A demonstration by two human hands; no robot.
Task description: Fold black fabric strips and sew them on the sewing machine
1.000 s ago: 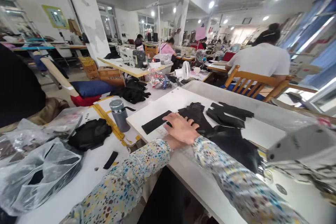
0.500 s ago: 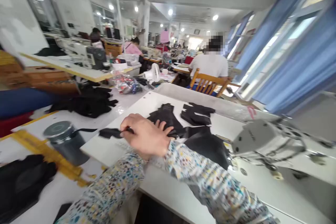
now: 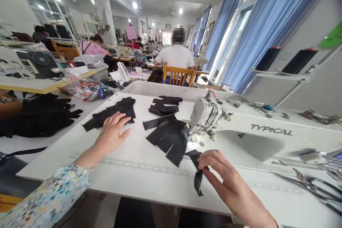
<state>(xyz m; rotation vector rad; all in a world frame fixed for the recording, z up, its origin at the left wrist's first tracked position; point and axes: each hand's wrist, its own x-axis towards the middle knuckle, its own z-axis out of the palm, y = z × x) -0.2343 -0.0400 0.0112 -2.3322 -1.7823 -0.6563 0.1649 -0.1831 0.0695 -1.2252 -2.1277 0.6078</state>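
My left hand (image 3: 110,137) lies palm down on the white sewing table (image 3: 53,160), its fingers apart and holding nothing, with the fingertips at the lower edge of a black fabric piece (image 3: 112,114). My right hand (image 3: 227,181) pinches a narrow black fabric strip (image 3: 198,174) between thumb and fingers, just in front of the sewing machine's needle area. Between my hands lies a cut black piece with strip-like ends (image 3: 167,137). Beyond it sits another black piece (image 3: 163,106). A white TYPICAL sewing machine (image 3: 240,128) stands to the right.
Scissors (image 3: 312,188) lie at the table's right front. A tape measure (image 3: 141,165) runs along the table. A black fabric pile (image 3: 40,117) and a plastic bag of small items (image 3: 88,91) lie left. Co-workers sit beyond, one on a wooden chair (image 3: 179,74).
The view has swung right, bringing the sewing machine into full view. My hands have moved apart, and the black strip now hangs from my right hand near the machine.
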